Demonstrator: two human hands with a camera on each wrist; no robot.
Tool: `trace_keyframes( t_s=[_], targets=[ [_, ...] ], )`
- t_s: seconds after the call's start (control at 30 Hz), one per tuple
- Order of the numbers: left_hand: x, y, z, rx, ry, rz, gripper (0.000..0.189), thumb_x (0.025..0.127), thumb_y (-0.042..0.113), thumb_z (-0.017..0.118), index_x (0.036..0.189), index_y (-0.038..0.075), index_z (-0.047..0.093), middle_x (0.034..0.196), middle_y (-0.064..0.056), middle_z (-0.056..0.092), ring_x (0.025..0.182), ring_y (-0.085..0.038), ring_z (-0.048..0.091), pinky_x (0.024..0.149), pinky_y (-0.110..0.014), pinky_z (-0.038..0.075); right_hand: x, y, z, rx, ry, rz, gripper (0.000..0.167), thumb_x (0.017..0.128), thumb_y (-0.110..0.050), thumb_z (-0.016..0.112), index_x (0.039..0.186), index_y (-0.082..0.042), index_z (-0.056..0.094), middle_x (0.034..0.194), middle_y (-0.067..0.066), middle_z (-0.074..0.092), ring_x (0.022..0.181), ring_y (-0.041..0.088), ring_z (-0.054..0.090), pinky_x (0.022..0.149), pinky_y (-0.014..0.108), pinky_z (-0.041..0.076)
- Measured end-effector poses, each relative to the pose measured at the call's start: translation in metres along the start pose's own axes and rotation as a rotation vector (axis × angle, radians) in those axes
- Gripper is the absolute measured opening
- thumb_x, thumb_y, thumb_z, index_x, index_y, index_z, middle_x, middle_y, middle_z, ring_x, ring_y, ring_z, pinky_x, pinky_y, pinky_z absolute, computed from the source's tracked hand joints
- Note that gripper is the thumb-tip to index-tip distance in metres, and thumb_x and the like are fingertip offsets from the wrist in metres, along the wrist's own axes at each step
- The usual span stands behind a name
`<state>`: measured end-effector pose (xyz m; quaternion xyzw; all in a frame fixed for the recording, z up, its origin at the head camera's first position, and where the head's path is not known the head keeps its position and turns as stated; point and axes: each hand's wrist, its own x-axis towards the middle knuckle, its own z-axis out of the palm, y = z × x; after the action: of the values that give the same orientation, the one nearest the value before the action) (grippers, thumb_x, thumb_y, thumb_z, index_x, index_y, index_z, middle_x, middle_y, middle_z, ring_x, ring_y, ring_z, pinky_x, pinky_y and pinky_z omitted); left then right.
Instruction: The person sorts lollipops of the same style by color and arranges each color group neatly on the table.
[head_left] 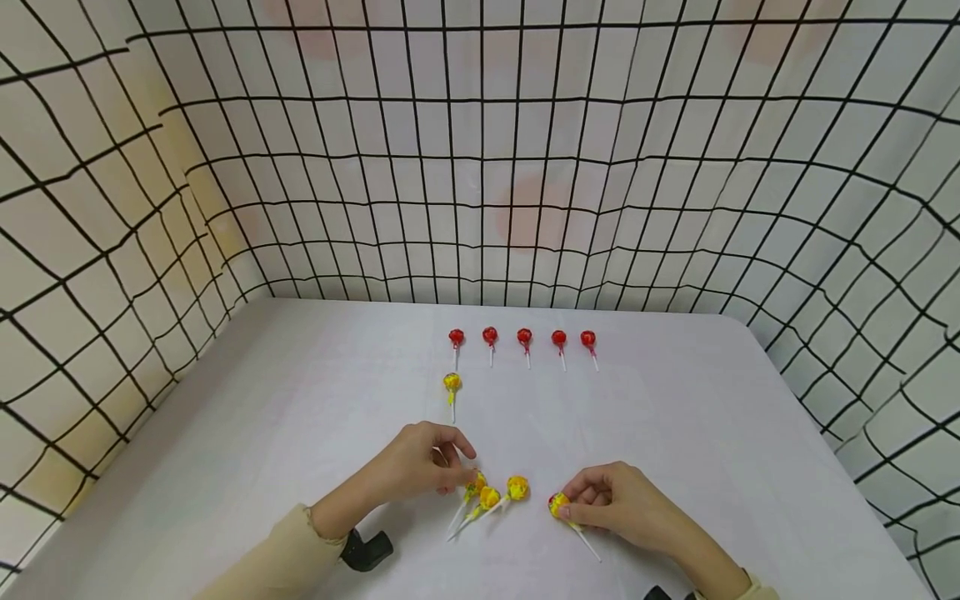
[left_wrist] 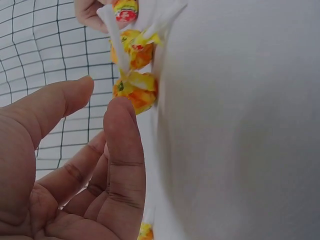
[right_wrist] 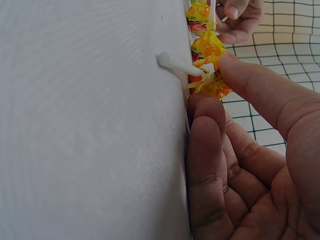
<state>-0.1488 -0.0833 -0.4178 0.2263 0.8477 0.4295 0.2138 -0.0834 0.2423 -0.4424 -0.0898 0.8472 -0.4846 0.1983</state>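
My right hand [head_left: 621, 506] pinches a yellow-wrapped lollipop [head_left: 557, 504] between thumb and fingertips, its white stick slanting down to the right. In the right wrist view the thumb [right_wrist: 260, 82] lies against the wrapper. Left of it, three more yellow lollipops [head_left: 517, 488] lie in a loose group, with their sticks converging toward the lower left. Over the leftmost of these is my left hand [head_left: 422, 462], its fingertips right at the candy. The left wrist view shows a gap between thumb and index finger, with a yellow lollipop [left_wrist: 135, 92] just beyond the index fingertip.
Several red lollipops [head_left: 524, 337] stand in a row across the far part of the white table [head_left: 300, 400], sticks toward me. A single yellow lollipop [head_left: 452, 382] lies below the leftmost red one. Black-gridded white cloth [head_left: 495, 167] walls the table's back and sides.
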Motion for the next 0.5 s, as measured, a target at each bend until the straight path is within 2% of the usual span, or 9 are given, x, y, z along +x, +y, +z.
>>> trace_keyframes(
  t_s=[0.5],
  targets=[
    [-0.0001, -0.0083, 0.0101, -0.032, -0.042, 0.032, 0.020, 0.089, 0.019, 0.089, 0.104, 0.013, 0.077, 0.074, 0.005, 0.064, 0.060, -0.005, 0.058, 0.058, -0.019, 0.047, 0.0006, 0.0002, -0.0015, 0.009, -0.012, -0.004, 0.023, 0.092, -0.029, 0.085, 0.101, -0.009, 0.078, 0.082, -0.001, 0.067, 0.064, 0.004, 0.054, 0.056, 0.018, 0.045]
  ],
)
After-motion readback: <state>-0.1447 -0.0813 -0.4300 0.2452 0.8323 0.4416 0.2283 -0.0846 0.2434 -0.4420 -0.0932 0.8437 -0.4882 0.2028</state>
